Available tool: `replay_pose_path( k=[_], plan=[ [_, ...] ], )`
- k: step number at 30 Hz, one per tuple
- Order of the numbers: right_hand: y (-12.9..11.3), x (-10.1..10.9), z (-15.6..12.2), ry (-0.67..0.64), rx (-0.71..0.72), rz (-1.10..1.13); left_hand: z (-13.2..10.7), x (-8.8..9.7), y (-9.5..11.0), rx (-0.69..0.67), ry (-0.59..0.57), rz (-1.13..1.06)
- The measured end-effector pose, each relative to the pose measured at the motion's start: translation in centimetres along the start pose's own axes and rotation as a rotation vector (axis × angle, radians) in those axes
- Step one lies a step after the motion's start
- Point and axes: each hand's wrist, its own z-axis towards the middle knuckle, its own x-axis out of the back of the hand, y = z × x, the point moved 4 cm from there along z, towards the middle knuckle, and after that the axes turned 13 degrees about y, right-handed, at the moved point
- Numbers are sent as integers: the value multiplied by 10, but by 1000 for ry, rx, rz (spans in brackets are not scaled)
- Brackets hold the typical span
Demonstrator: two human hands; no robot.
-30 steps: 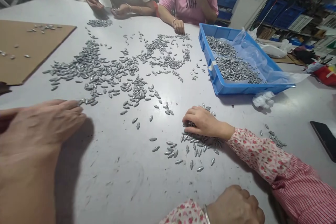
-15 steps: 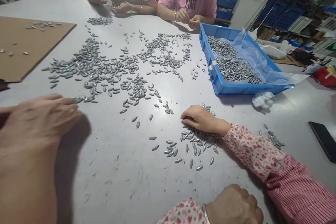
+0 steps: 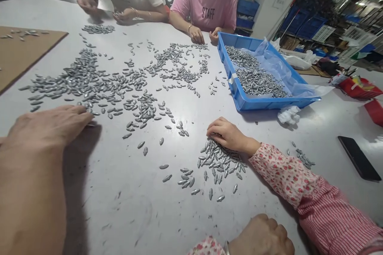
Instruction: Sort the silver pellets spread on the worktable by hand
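My right hand [image 3: 227, 132], in a floral sleeve, rests with curled fingers on the far edge of a loose heap of small silver spindle-shaped pieces [image 3: 220, 159]. Its fingertips press in among the pieces, and the underside is hidden. Several more pieces lie scattered toward me. At the bottom edge my left hand [image 3: 261, 235] is closed in a fist with the knuckles up. A bracelet circles its wrist, and I cannot see what its fingers hold, if anything.
A neighbour's bare arm and hand [image 3: 50, 127] reach in at left beside the large spread of pieces [image 3: 89, 79]. A blue tray [image 3: 239, 105] holds more. Cardboard [image 3: 26, 53], crumpled tissue [image 3: 289, 116] and a phone [image 3: 359, 158] lie around. Two people sit opposite.
The view has swung slightly right. More of the heap shows below my right hand. Opposite, the person in pink has parted their hands, one now touching pieces on the table.
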Motion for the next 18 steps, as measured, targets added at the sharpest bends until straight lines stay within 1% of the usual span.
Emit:
replay_pose_path(
  k=[2,4,6,8,11,13,18],
  plan=[
    [-5,0,1,-27,51,8,-1,-1,-1,13,13,7],
    [-13,-3,3,-109,105,-11,1,3,-3,5,27,-8],
    [-20,-6,5,-209,145,-81,3,8,-5,-19,27,-40],
    [-24,-7,8,-285,149,-173,5,11,-7,-19,-16,-60],
    [-27,-8,12,-356,156,-266,6,10,-6,-21,-114,-69],
    [-28,-8,12,-367,184,-283,5,9,-5,-23,-124,-60],
    [-25,-11,6,-308,281,-234,5,11,-5,-18,-18,-30]
  ],
)
